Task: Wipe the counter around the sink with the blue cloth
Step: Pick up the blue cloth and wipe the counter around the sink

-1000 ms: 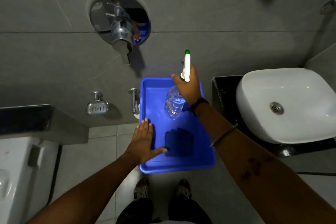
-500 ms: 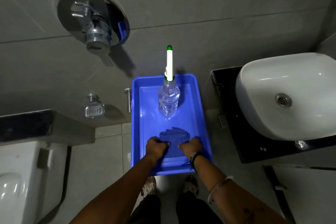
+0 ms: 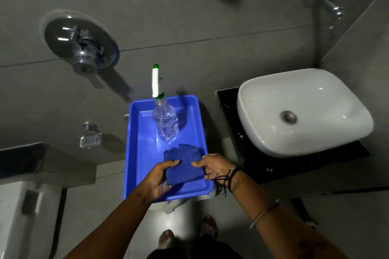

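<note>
A rectangular blue plastic tray (image 3: 139, 153) sits in front of the person, below a grey tiled wall. A clear plastic spray bottle with a white and green nozzle (image 3: 165, 123) stands upright in the far half of the tray. To the right, well apart from the tray, a white ceramic basin (image 3: 315, 99) rests on a black stone counter (image 3: 229, 111); the basin covers most of that counter, leaving only dark strips around it. A chrome tap spout (image 3: 326, 4) projects from the wall above the basin. On the wall to the left are a round chrome mixer valve (image 3: 81, 46) and a small chrome soap dish (image 3: 90, 140), and a white toilet tank (image 3: 21, 206) fills the lower left corner.

The folded dark blue cloth (image 3: 183, 166) lies over the near right part of the tray, between the two hands. The left hand (image 3: 160, 176) grips its left edge, thumb on top and fingers curled beneath. The right hand (image 3: 212, 166) pinches its right edge with thumb and fingertips.
</note>
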{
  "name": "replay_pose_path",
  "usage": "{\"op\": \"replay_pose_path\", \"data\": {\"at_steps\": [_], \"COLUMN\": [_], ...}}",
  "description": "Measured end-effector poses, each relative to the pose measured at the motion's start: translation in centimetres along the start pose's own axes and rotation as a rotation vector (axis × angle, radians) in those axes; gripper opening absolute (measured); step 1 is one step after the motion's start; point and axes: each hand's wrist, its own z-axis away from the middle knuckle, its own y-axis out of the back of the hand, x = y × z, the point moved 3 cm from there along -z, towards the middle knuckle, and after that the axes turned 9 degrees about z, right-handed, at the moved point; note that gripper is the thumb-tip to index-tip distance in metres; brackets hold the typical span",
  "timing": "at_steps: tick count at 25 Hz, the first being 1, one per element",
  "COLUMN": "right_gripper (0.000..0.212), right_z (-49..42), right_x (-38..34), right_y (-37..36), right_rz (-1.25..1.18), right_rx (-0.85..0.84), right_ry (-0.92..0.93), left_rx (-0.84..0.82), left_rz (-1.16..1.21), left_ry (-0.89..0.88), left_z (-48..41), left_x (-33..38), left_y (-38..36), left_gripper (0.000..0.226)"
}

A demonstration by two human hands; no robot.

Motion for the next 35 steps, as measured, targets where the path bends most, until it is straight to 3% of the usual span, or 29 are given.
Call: {"op": "replay_pose_path", "data": {"at_steps": [4, 7, 10, 12, 14, 17, 19, 20, 25, 29, 32, 35], "right_gripper": [0.017, 0.016, 0.012, 0.010, 0.007, 0.009, 0.011, 0.013, 0.016, 0.030, 0.041, 0.056], "right_z": [3.5, 6.2, 9.3, 11.3, 12.7, 13.4, 13.7, 13.8, 11.4, 8.8, 5.9, 3.6], "right_x": [2.6, 5.5, 8.2, 9.6, 10.3, 11.3, 12.4, 12.7, 10.0, 5.1, 3.8, 4.4], "right_y": [2.6, 4.9, 8.9, 12.1, 16.2, 22.8, 26.5, 28.1, 33.9, 34.9, 35.7, 36.5], "right_rz": [-0.057, -0.045, -0.092, -0.094, -0.065, 0.009, 0.090, 0.128, 0.244, 0.458, 0.717, 0.870], "right_rx": [0.072, 0.153, 0.286, 0.344, 0.402, 0.497, 0.507, 0.512, 0.625, 0.866, 0.890, 0.825], "right_ry": [0.041, 0.021, 0.030, 0.057, 0.107, 0.169, 0.197, 0.228, 0.479, 0.663, 0.581, 0.355], "left_rx": [0.035, 0.159, 0.337, 0.413, 0.378, 0.131, -0.095, -0.126, 0.046, 0.178, 0.291, 0.237], "left_rz": [-0.137, -0.353, -0.576, -0.821, -0.980, -1.236, -1.546, -1.684, -1.903, -1.883, -1.806, -1.814], "left_ry": [0.076, -0.005, -0.355, -0.658, -0.821, -0.719, -0.637, -0.624, -0.679, -0.621, -0.579, -0.558], "left_z": [0.0, -0.7, -1.0, -1.0, -2.3, -7.0, -9.3, -10.1, -12.8, -12.6, -12.4, -12.8], "left_x": [-3.4, -5.1, -7.6, -10.3, -14.2, -21.9, -27.8, -29.8, -32.6, -32.6, -31.0, -27.5], "left_y": [-1.8, -3.8, -7.4, -10.5, -13.6, -16.8, -17.3, -16.9, -17.2, -18.1, -17.4, -16.7], "left_gripper": [0.036, 0.029, 0.010, 0.010, 0.026, 0.056, 0.086, 0.102, 0.122, 0.127, 0.134, 0.142]}}
